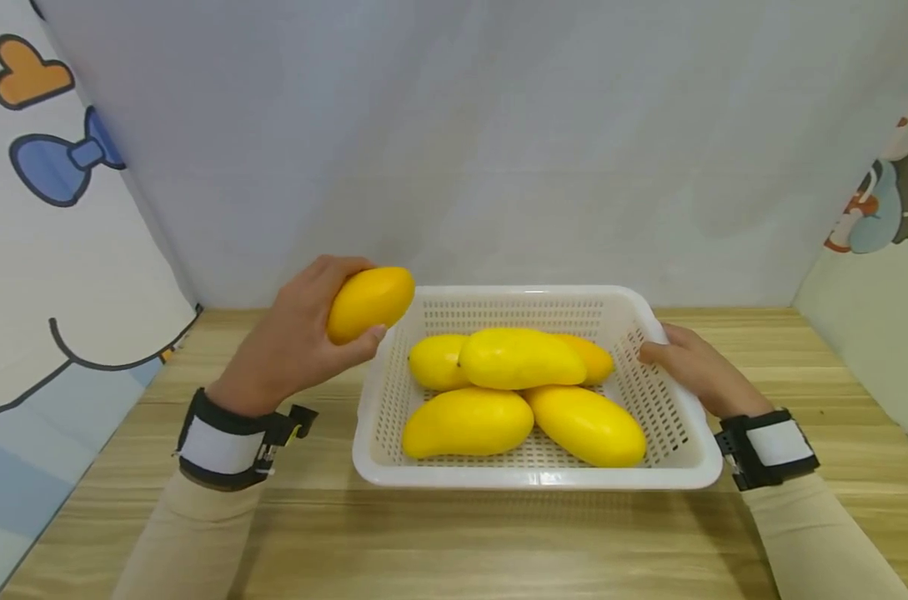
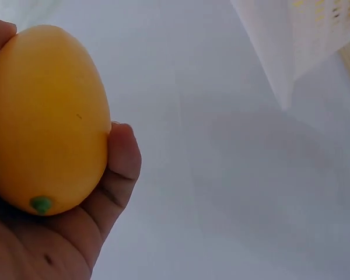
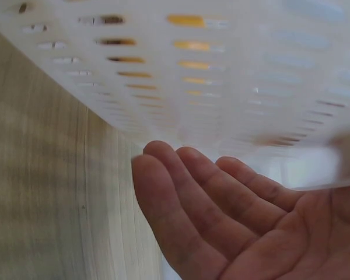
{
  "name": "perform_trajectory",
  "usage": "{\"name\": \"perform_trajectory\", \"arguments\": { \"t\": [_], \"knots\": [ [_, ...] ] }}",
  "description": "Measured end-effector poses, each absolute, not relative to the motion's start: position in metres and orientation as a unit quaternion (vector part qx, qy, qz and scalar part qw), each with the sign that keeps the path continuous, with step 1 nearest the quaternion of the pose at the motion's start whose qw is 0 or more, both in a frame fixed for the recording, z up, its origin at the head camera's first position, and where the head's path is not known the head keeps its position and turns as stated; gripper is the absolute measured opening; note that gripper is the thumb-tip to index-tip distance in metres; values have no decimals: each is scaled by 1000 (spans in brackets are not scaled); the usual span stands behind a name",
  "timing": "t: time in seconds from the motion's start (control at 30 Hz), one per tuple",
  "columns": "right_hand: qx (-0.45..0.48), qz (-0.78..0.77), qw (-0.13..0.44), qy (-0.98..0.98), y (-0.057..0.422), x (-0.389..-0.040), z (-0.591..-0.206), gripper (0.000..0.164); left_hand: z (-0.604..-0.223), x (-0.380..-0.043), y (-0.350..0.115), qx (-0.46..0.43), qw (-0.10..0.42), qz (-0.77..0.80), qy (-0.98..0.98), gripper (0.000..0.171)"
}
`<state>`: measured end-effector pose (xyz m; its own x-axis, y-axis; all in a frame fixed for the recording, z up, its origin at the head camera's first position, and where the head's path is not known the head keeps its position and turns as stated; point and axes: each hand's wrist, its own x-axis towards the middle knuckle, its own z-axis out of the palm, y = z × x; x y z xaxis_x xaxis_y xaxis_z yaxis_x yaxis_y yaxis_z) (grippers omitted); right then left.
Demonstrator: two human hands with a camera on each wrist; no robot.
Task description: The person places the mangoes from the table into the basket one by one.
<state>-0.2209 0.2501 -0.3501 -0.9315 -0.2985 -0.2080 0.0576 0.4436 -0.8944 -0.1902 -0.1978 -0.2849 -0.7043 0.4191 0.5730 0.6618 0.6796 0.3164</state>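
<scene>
My left hand grips a deep-yellow mango, held up beside the left rear corner of a white plastic basket. In the left wrist view, fingers and thumb curl round the mango, whose small green stem end faces the camera. Several yellow mangoes lie in the basket; one long mango rests on top of others at the back. On the basket's right side, my right hand holds the rim, thumb over the inside. The right wrist view has its fingers under the slotted wall, outside the basket.
A wood-grain table lies beneath the basket. White cloth hangs behind it. Cartoon-printed panels stand at the left and right. Both wrists carry black-and-white straps with small cameras.
</scene>
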Motion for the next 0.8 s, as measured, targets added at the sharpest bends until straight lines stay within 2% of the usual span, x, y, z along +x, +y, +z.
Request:
{"name": "perform_trajectory", "arguments": {
  "t": [0.3, 0.53, 0.8],
  "knots": [
    [-70, -518, 168, 836, 252, -222, -350, 49, -280, -179, -174, -344, 213, -246, -881, 60],
    [-73, -514, 168, 838, 251, -222, -350, 48, -278, -172, -157, -367, 215, -224, -877, 65],
    [-76, -515, 165, 837, 250, -221, -350, 49, -271, -164, -138, -402, 204, -237, -861, 62]
  ]
}}
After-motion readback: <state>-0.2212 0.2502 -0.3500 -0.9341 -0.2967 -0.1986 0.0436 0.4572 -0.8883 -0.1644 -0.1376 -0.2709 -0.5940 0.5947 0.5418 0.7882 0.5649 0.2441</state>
